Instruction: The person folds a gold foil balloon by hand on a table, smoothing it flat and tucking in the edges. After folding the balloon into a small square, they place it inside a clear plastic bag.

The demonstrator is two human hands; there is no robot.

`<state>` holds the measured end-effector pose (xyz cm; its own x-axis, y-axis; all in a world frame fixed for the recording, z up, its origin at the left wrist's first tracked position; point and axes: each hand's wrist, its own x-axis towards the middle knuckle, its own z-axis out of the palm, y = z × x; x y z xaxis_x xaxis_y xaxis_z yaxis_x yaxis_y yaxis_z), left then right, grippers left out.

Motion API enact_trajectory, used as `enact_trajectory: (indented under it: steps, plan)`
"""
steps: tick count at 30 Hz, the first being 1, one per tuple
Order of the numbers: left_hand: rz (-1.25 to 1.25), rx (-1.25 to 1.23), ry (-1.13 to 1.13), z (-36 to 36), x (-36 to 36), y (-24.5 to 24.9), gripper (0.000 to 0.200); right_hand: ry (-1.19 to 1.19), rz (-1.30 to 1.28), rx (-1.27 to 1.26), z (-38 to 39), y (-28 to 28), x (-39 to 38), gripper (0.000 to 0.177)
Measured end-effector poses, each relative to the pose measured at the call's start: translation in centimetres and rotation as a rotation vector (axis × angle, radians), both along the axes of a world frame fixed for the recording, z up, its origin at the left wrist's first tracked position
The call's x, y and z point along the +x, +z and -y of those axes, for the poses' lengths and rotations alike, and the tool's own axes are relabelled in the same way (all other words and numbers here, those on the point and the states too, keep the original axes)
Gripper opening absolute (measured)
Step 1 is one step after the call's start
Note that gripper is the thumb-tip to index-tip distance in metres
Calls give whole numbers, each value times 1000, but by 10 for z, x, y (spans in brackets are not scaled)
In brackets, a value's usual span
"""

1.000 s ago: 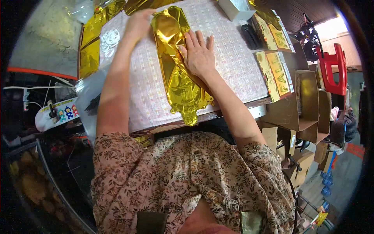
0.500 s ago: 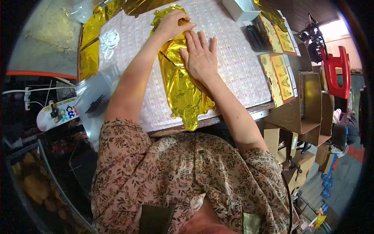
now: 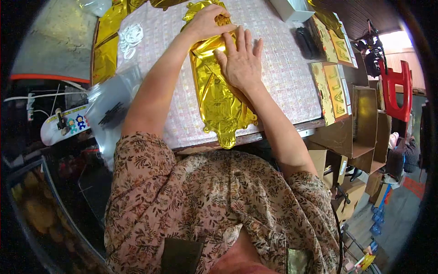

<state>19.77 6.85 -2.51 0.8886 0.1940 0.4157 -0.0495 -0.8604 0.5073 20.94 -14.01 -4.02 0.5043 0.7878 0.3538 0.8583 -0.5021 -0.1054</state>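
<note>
A flat, uninflated gold foil balloon (image 3: 219, 102) lies lengthwise on the table, wrinkled, its near end reaching the table's front edge. My left hand (image 3: 205, 23) is on its far part, fingers curled round the foil and thumb stretched to the right; the fingertips are partly hidden. Beside it, my right hand (image 3: 244, 64) lies flat with fingers spread, along the balloon's right edge, holding nothing. The fingertips of my right hand are close to my left thumb. Part of the foil is covered by both hands.
A pale patterned cloth (image 3: 283, 82) covers the table. White ribbon loops (image 3: 131, 39) lie left, near clear plastic bags (image 3: 112, 98). To the right are a black object (image 3: 305, 42), a white box (image 3: 294, 10) and cards lettered FALL (image 3: 337, 91). Cardboard boxes (image 3: 362, 123) and a red stool (image 3: 397, 91) stand beyond.
The view has shifted slightly. Both hands have stayed on the balloon, with the foil between them lying flatter and smoother than before.
</note>
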Motion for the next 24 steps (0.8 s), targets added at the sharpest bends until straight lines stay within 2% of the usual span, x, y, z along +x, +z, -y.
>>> enact_trajectory:
  steps: [2, 4, 5, 10, 12, 14, 16, 18, 20, 24]
  plan:
    - [-27, -15, 20, 0, 0, -1, 41, -1, 2, -40, 0, 2, 0, 67]
    - [52, -5, 1, -8, 6, -17, 45, -2, 35, -32, 0, 1, 0, 66]
    - [-48, -142, 26, 16, -9, 21, 30, 6, 38, -7, 0, -1, 0, 66]
    - [143, -69, -62, -9, 7, -16, 37, 71, 82, -33, 1, 5, -4, 66]
    - [107, -24, -47, -4, 5, -10, 38, 211, 78, -38, 4, 5, -11, 65]
    - [89, -79, -22, 0, 3, -7, 40, 222, 84, -99, 13, 6, -17, 65]
    - [51, -39, -6, 1, 3, -8, 42, 451, 21, -151, 25, 11, -21, 66]
    - [88, -23, -42, 0, 4, -10, 43, 482, 35, -223, 36, 16, -29, 65]
    - [57, -25, -17, -1, 3, -9, 45, 634, -36, -270, 49, 22, -37, 64]
    - [31, -37, -29, -3, 5, -10, 45, 700, -187, -330, 85, 38, -61, 65]
